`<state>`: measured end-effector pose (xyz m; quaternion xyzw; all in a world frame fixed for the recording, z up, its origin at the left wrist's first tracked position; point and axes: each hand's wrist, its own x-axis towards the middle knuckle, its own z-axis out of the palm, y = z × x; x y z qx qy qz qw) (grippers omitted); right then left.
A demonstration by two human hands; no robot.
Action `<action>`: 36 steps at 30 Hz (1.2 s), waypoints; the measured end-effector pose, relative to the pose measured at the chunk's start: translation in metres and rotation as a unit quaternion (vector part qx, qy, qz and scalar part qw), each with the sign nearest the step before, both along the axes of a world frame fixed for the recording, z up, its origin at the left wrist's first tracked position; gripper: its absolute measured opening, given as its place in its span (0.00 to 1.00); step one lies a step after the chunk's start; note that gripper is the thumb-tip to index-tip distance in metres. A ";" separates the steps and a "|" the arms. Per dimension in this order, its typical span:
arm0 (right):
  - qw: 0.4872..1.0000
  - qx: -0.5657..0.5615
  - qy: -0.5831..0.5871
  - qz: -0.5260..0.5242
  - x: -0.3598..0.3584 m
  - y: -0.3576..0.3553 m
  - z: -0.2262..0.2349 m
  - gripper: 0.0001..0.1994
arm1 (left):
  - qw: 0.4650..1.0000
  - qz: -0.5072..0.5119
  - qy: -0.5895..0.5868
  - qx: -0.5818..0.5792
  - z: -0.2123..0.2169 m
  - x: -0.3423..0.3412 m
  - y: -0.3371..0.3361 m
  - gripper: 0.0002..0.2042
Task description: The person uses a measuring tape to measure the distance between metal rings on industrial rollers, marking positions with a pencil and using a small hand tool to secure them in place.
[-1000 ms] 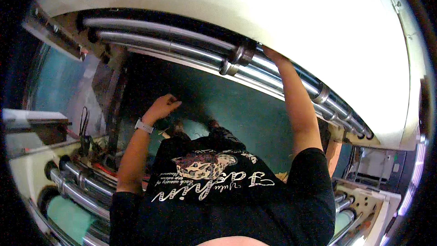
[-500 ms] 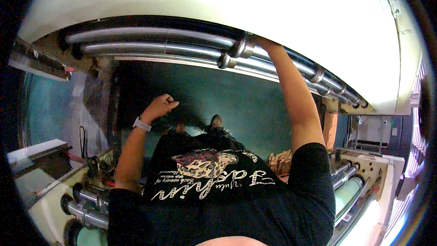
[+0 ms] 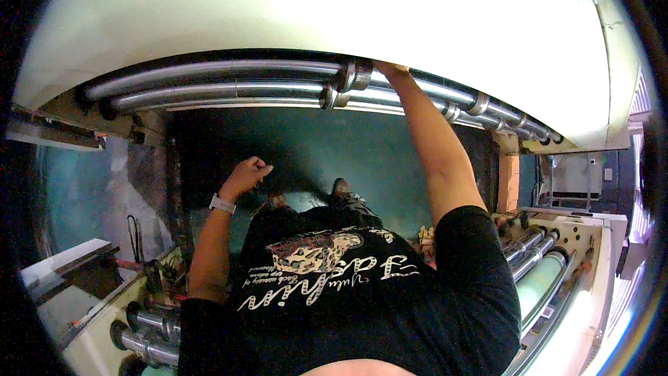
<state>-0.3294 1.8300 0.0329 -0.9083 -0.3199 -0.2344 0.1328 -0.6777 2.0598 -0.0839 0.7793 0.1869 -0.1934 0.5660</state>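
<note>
Head view, looking straight down the wearer's own body:

Right hand raised to the shiny steel horizontal bars under the cream-white machine housing; fingers mostly hidden behind the bar by a ringed steel collar, apparently gripping it, though how far they close cannot be told.

Left hand lower and well apart from the right, curled into a loose fist, fingers drawn together, hovering over the dark teal floor inside the machine bay. Something small and dark perhaps at its fingertips, too small to tell. White wristband on the left wrist.

Black T-shirt with pale printed lettering and a spotted animal graphic filling the lower middle. Two dark shoes just beyond the shirt hem, standing on the teal floor.

More steel bars at lower left beside a cream machine block, with black cables nearby. Another set of steel rods and a pale green cylinder at lower right. Orange-tan vertical post at the right of the bay.
</note>
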 end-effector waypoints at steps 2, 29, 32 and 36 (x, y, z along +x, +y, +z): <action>1.000 0.007 0.003 0.006 0.000 0.001 0.002 0.13 | 1.000 -0.002 -0.013 0.021 0.001 0.002 -0.005 0.18; 0.977 -0.086 0.125 0.151 -0.029 -0.152 -0.016 0.12 | 0.985 0.026 -0.083 0.148 0.083 0.015 -0.121 0.23; 0.930 0.128 0.293 0.181 -0.063 -0.168 -0.026 0.10 | 0.985 -0.047 -0.082 0.143 0.102 0.066 -0.152 0.28; 0.794 0.128 0.495 0.331 -0.170 -0.149 0.008 0.14 | 0.963 -0.134 -0.232 -0.018 0.112 0.102 -0.204 0.43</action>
